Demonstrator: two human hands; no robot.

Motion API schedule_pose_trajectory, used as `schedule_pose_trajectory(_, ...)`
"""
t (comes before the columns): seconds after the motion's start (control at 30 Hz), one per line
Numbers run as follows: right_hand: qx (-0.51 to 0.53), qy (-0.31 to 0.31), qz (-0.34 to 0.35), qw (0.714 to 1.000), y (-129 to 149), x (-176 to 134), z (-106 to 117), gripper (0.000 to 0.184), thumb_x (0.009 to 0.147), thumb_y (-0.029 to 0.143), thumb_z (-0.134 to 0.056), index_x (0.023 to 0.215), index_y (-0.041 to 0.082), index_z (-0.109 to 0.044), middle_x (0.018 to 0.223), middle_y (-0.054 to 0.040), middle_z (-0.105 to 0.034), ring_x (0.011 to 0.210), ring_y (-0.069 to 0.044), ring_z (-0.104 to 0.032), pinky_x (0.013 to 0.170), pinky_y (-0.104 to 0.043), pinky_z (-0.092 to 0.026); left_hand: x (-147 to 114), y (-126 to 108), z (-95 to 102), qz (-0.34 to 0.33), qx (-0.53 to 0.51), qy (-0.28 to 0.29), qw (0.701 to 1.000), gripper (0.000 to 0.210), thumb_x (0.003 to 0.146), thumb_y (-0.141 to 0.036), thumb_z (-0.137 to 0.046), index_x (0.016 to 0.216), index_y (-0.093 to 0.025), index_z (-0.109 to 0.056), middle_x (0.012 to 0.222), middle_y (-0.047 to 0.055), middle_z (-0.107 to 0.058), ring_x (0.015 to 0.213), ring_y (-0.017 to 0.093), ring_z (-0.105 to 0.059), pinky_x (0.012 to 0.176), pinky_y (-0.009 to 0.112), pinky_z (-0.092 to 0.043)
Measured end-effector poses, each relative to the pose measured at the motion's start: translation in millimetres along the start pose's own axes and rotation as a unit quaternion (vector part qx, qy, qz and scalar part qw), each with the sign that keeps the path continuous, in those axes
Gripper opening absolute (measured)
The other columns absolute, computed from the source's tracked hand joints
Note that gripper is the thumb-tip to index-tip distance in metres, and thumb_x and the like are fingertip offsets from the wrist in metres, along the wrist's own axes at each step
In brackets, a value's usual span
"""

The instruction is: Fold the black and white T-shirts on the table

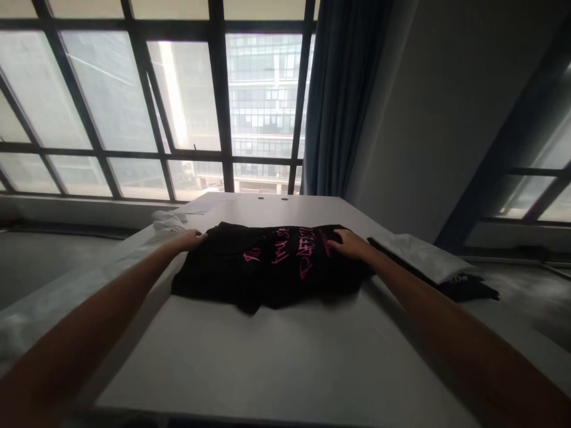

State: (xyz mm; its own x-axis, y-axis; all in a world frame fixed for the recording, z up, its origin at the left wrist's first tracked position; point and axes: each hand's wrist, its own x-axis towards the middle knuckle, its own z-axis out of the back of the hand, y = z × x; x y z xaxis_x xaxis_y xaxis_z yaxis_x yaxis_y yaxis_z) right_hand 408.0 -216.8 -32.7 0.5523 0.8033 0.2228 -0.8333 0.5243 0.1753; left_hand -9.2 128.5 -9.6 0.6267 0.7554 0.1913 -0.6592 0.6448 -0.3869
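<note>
A black T-shirt (267, 267) with pink hand-drawn lettering is spread sideways across the white table, partly folded, its lower edge uneven. At its left end, my left hand (191, 239) pinches the upper corner between thumb and fingers. My right hand (350, 245) grips the cloth near the upper right end, beside the lettering, with the thumb over the print. Both arms reach far forward, and the fingertips are partly hidden in the dark fabric.
The white table (276, 356) runs toward the windows. Folded white and black garments (428, 261) lie along its right edge. White cloth and clear plastic (165, 223) lie along the left side. A blue curtain (343, 101) hangs behind.
</note>
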Motion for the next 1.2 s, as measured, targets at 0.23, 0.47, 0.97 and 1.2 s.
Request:
schedule_pose_trajectory(0.23, -0.017, 0.137, -0.012, 0.990, -28.2, -31.0, -26.4, 0.083, 0.092, 0.072, -0.052, 0.148, 0.010, -0.057, 0.151, -0.0210, -0.055, 0.138, -0.035, -0.054, 0.115, -0.042, -0.042, -14.7, -0.3, -47.3, -0.059, 0.099, 0.084, 0.990, 0.087, 0.081, -0.073, -0.055, 0.147, -0.017, -0.057, 0.162, 0.020, -0.041, 0.146, 0.040, -0.043, 0.118, 0.048, -0.035)
schedule_pose_trajectory(0.47, -0.018, 0.117, 0.019, 0.993, -21.0, -11.9, -33.7, 0.085, 0.089, 0.070, -0.059, 0.150, 0.011, -0.055, 0.154, -0.0220, -0.051, 0.145, -0.038, -0.045, 0.120, -0.046, -0.037, 1.9, -30.7, -70.9, -0.104, 0.120, 0.141, 0.977, 0.087, 0.084, -0.073, -0.054, 0.153, -0.021, -0.050, 0.168, 0.017, -0.030, 0.154, 0.039, -0.028, 0.122, 0.055, -0.024)
schedule_pose_trajectory(0.97, -0.039, 0.125, 0.000, 0.991, -19.4, -26.6, -42.5, 0.089, 0.090, 0.082, -0.040, 0.155, 0.022, -0.050, 0.164, -0.0169, -0.039, 0.149, -0.043, -0.037, 0.118, -0.058, -0.035, 127.3, -89.6, -9.3, -0.109, 0.116, 0.146, 0.976, 0.030, 0.068, -0.042, -0.078, 0.088, -0.019, -0.078, 0.090, 0.006, -0.076, 0.094, 0.029, -0.069, 0.094, 0.041, -0.051)
schedule_pose_trajectory(1.2, -0.030, 0.126, -0.009, 0.992, -11.9, -33.6, -35.9, 0.081, 0.095, 0.077, -0.034, 0.155, 0.025, -0.049, 0.164, -0.0142, -0.040, 0.150, -0.039, -0.035, 0.117, -0.059, -0.037, 164.4, -128.1, -43.2, -0.100, 0.034, -0.147, 0.983, 0.068, 0.098, -0.050, -0.051, 0.153, -0.010, -0.045, 0.159, 0.017, -0.044, 0.141, 0.040, -0.046, 0.114, 0.048, -0.036)
